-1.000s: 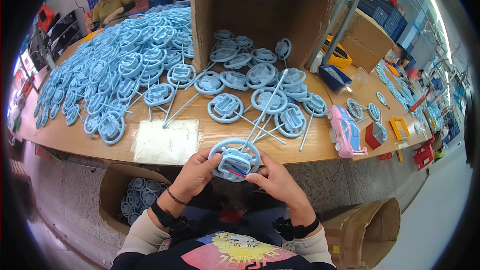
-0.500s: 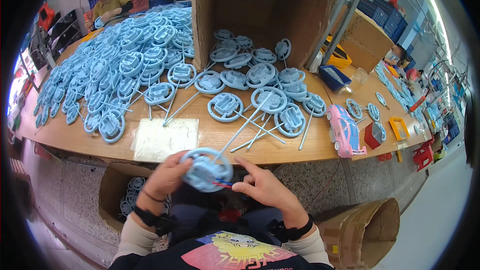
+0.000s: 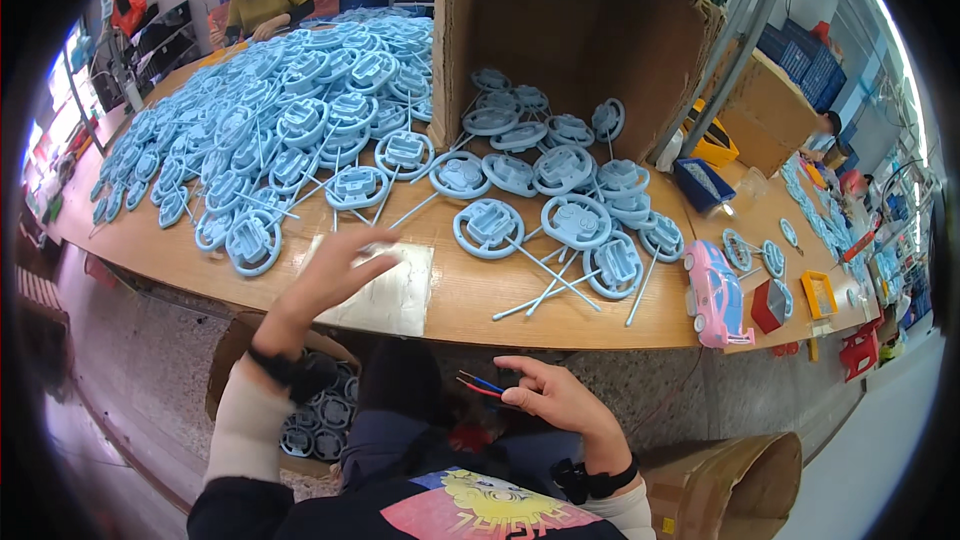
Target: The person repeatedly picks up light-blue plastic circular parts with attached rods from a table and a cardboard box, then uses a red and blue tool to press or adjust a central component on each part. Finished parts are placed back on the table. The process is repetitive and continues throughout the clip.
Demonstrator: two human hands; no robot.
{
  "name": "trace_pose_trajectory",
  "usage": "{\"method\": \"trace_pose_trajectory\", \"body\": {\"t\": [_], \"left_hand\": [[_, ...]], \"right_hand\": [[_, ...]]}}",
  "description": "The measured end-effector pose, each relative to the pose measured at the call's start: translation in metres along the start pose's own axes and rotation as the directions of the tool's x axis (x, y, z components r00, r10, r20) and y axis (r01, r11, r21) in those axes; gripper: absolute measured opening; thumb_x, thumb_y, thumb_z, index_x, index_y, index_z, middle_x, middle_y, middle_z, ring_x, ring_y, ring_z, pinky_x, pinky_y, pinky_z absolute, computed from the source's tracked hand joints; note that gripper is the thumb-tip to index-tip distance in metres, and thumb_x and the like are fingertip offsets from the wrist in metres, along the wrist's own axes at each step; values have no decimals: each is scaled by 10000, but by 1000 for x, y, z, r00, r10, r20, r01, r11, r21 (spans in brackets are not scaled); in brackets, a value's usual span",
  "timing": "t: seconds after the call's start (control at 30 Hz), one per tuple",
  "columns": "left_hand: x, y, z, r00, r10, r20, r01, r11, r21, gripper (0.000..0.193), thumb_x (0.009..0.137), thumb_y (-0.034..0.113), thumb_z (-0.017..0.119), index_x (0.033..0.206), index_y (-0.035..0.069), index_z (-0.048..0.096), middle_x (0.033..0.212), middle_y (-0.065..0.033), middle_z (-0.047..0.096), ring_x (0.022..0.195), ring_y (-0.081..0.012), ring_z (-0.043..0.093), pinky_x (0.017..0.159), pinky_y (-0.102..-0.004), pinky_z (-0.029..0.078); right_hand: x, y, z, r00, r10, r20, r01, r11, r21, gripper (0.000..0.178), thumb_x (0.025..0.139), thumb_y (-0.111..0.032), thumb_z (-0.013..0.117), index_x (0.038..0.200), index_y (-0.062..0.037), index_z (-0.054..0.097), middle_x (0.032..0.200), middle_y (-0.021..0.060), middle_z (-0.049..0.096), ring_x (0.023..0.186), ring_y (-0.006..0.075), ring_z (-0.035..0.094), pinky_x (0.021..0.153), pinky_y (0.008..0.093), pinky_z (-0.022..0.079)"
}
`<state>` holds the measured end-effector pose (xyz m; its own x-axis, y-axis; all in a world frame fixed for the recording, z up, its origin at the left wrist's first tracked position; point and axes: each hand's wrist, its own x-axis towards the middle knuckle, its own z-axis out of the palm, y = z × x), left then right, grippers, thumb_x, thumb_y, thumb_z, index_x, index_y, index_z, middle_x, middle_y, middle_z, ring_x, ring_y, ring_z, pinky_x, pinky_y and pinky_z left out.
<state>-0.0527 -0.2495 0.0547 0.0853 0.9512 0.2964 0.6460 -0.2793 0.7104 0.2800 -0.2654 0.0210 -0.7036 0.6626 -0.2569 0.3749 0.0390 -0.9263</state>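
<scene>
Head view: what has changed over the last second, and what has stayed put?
The blue wheel part held in both hands a second ago has left them; where it went is not visible. The left hand has risen, open, over the white sheet at the table edge. The right hand stayed low, pinching red and blue wires. The wheel parts on the table and the pink toy car did not move.

A thin red wire and blue wire lie side by side, pinched at one end, their free ends pointing left and slightly up, low over the lap, below the table edge.
</scene>
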Motion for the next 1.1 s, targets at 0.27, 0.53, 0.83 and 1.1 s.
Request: {"method": "trace_pose_trajectory", "body": {"t": [0.27, 0.53, 0.83, 1.1], "left_hand": [[148, -55, 73, 989, 122, 88, -148, 676, 722, 244, 705, 120, 646, 925, 37, 582, 941, -135, 573, 921, -314, 555, 819, -388, 460], [122, 10, 12, 862, 507, -21, -340, 607, 718, 141, 722, 91, 553, 860, 79, 581, 818, -95, 572, 793, -268, 566, 736, -381, 438], [41, 114, 32, 622, 412, 665, -680, 705, 199, 206, 701, 43, 559, 907, 39, 575, 725, -100, 562, 739, -272, 575, 677, -364, 449], [34, 133, 57, 494, 863, 109, -837, 438, 327, 274, 721, 119, 620, 981, 39, 582, 998, -120, 575, 1039, -276, 532, 918, -367, 398]], "right_hand": [[-17, 2, -8, 998, 7, -63, -2, 997, 82, 439, 859, -170, 597, 1248, -19, 461, 579, -55, 420, 535, 23, 375, 479, 188, 294], [-15, -2, -6, 976, -77, -201, 110, 982, 155, 549, 853, -186, 607, 1318, -21, 365, 569, -37, 432, 532, 39, 399, 489, 198, 326], [9, -30, 5, 966, -164, -202, 195, 970, 145, 478, 846, -183, 619, 1254, -15, 434, 590, -28, 473, 522, 49, 415, 484, 211, 334], [7, -4, -4, 933, -28, -359, 208, 856, 473, 178, 867, -218, 590, 924, -50, 578, 591, -33, 460, 478, 32, 376, 410, 173, 246]]}}
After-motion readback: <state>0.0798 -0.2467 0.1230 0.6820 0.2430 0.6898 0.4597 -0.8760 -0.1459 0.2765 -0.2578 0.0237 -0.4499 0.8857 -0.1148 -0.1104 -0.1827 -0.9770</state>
